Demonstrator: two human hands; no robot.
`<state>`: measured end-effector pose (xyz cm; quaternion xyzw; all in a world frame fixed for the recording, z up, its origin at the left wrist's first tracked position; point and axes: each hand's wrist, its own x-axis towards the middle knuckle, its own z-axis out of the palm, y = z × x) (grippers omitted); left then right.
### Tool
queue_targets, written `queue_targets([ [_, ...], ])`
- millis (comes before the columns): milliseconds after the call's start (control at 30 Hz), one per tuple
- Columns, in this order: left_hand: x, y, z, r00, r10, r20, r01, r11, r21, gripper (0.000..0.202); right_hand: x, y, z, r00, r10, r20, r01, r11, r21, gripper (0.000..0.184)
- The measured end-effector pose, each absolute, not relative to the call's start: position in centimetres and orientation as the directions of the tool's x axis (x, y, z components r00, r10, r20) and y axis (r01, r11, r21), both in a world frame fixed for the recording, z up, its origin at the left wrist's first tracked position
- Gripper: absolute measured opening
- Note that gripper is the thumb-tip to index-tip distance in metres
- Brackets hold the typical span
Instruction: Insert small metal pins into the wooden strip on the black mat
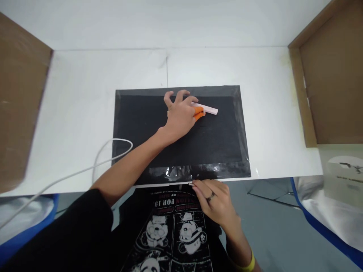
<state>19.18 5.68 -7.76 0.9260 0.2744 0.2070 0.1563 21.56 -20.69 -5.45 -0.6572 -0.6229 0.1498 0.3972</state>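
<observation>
My left hand [181, 113] is over the black mat [159, 147], its fingers apart and bent at the tips. Beneath it and past its right edge show two orange prongs [199, 112] of something whose kind I cannot make out. A pale pink bar [209, 109] lies just beyond the orange piece, its left end close to my fingers. Whether my palm presses on these things is hidden. At the table's front edge, my right hand [214, 199] is closed, thumb and finger pinching a small, thin, metallic-looking piece [191, 184]. A ring is on one finger.
The white table [76, 102] carries the mat. A white cable [70, 174] loops in from the left, close to my left forearm. Brown panels stand at left [22, 98] and right [334, 75]. Behind rises a white wall [170, 22].
</observation>
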Motion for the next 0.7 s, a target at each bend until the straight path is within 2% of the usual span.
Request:
queue_targets([
  [167,18.5,5.5,-8.3,0.732,0.594,0.334,0.467,-0.794,0.39,0.014,21.0,-20.3,-5.8,0.167,0.951,0.261,0.68,0.081,-0.729,0.017],
  [500,18.9,5.9,-7.7,0.74,0.635,0.222,0.506,-0.743,0.439,0.008,20.6,-19.3,-5.7,0.1,0.961,0.257,0.682,0.122,-0.721,0.02],
  [633,18.2,5.2,-5.6,0.762,0.618,0.192,0.495,-0.748,0.441,0.027,20.8,-19.5,-5.6,0.128,0.953,0.275,0.673,0.12,-0.73,0.014],
  [700,17.1,4.1,-3.8,0.748,0.619,0.239,0.446,-0.737,0.508,0.035,21.0,-19.6,-5.3,0.192,0.929,0.316,0.636,0.127,-0.761,0.014],
])
